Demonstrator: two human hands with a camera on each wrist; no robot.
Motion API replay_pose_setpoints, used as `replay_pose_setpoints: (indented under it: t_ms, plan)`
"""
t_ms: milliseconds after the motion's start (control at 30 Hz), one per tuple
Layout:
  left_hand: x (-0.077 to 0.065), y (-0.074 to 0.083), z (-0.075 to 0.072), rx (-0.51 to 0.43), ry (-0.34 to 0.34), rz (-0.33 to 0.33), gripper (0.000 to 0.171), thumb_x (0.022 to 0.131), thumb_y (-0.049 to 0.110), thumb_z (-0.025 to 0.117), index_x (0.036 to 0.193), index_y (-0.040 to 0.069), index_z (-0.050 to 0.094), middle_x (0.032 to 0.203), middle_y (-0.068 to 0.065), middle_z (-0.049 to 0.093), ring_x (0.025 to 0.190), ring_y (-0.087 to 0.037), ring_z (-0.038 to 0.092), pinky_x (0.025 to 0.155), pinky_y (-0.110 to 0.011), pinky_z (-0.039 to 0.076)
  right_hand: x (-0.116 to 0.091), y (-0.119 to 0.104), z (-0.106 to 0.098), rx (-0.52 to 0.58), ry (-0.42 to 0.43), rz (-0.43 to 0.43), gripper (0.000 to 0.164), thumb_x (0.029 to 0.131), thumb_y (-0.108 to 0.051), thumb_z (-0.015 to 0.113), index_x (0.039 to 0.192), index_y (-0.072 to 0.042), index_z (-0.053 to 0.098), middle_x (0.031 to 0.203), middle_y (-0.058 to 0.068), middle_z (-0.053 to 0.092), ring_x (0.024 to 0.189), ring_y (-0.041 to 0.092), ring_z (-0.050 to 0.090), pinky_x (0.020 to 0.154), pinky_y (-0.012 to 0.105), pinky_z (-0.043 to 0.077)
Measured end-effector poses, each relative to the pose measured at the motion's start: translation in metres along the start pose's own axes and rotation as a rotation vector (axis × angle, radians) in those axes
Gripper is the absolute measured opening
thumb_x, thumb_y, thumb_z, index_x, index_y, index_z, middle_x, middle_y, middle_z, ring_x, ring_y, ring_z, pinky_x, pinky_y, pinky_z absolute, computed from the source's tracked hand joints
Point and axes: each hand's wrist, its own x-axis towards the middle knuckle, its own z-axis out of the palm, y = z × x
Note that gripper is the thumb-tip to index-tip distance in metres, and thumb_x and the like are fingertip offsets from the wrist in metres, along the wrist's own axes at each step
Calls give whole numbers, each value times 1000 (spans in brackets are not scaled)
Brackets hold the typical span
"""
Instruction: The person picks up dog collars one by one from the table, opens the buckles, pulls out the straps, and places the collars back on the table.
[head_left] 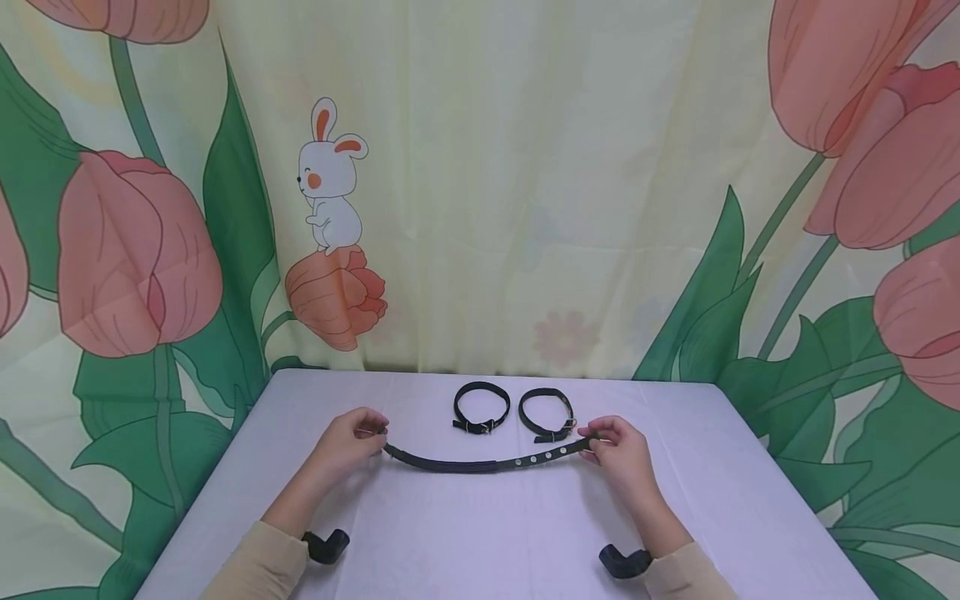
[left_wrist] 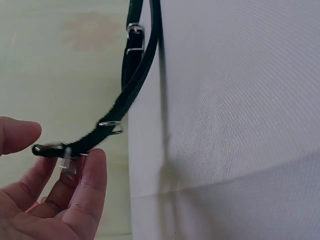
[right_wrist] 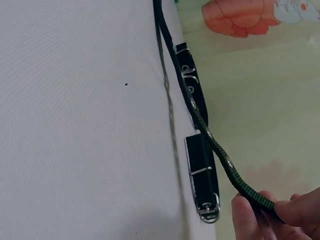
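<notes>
An unbuckled black collar [head_left: 459,467] with metal eyelets hangs stretched between both hands, sagging slightly in the middle. My left hand [head_left: 352,437] holds its buckle end at the left. In the left wrist view, the buckle end lies over the fingers [left_wrist: 94,185], with the thumb just beside its tip. At the other end, the right hand [head_left: 624,450] pinches the eyelet tip between thumb and fingers, as the right wrist view shows too. Behind it, two more black collars, a left one [head_left: 482,386] and a right one [head_left: 545,392], lie buckled into rings.
A white cloth covers the table [head_left: 465,550]. At its far edge hangs a curtain [head_left: 510,208] printed with tulips and a rabbit. Black devices, one on the left wrist [head_left: 327,547] and one on the right wrist [head_left: 625,562], stick out by the beige sleeves.
</notes>
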Motion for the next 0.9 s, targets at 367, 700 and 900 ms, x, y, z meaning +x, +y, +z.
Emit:
replay_pose_setpoints:
  t_ms: [367, 700, 900]
  plan:
    - [3, -6, 1, 21, 11, -9, 28, 96, -6, 69, 123, 2, 71, 112, -12, 75, 104, -24, 69, 88, -38, 63, 3, 14, -8, -8, 12, -8, 24, 95, 15, 54, 116, 8, 64, 121, 30, 75, 96, 22, 77, 77, 26, 65]
    - [7, -16, -4, 11, -2, -12, 37, 90, -10, 72, 125, 0, 70, 113, -17, 77, 103, -25, 72, 86, -37, 63, 5, 22, -14, -5, -8, 11, 23, 95, 15, 56, 116, 9, 62, 120, 30, 75, 94, 20, 77, 77, 29, 66]
    - [5, -20, -6, 6, -13, -22, 37, 89, -12, 71, 125, 0, 70, 111, -13, 77, 102, -23, 72, 87, -38, 64, 5, 26, -17, -9, -2, 34, 24, 95, 15, 56, 118, 9, 62, 122, 30, 75, 95, 22, 77, 78, 30, 66]
